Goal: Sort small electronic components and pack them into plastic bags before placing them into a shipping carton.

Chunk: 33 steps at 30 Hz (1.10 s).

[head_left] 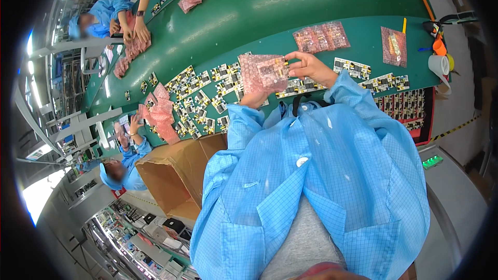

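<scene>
We hold a pink bubble-wrap pouch [262,72] above the green bench [290,0], with a small circuit board with yellow and black parts [280,66] at its right edge, partly inside. We judge the board could snag on the soft pouch mouth or slip out and drop among the loose boards [207,93] below, since only fingertips steady it. Our right hand [311,67] pinches the board, fingers nearly closed on it. Our left hand [253,99] is mostly hidden under the pouch, supporting its lower edge; we cannot tell how far it is closed.
</scene>
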Each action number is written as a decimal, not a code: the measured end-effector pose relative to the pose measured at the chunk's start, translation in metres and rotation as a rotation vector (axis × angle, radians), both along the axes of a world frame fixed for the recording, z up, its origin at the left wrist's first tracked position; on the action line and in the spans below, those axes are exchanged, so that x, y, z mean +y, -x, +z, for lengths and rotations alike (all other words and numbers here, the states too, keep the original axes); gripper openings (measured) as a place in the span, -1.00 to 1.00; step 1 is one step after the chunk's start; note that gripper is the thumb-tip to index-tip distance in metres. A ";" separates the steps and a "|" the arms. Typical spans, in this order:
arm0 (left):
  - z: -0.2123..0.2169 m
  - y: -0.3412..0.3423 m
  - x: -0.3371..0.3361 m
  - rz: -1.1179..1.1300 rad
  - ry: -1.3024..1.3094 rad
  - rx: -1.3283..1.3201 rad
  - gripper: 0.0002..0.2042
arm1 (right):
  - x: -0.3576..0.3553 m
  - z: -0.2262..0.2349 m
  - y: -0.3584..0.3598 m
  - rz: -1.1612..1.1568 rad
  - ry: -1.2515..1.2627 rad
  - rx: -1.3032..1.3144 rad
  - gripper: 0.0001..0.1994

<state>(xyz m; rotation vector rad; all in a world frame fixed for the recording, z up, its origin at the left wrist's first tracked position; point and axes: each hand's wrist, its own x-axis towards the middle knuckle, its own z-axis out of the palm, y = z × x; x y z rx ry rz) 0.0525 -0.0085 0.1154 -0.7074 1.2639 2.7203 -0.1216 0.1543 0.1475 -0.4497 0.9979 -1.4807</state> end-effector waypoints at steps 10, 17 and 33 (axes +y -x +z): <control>0.027 -0.005 0.017 0.087 0.576 0.180 -0.47 | 0.007 0.016 0.001 0.085 -0.037 0.082 -0.52; 0.014 -0.003 0.015 0.096 0.399 0.100 -0.48 | 0.007 0.015 0.000 0.130 -0.002 0.051 -0.54; 0.019 0.002 0.017 0.149 0.004 0.052 -0.56 | 0.001 0.013 -0.012 0.074 -0.004 -0.023 -0.55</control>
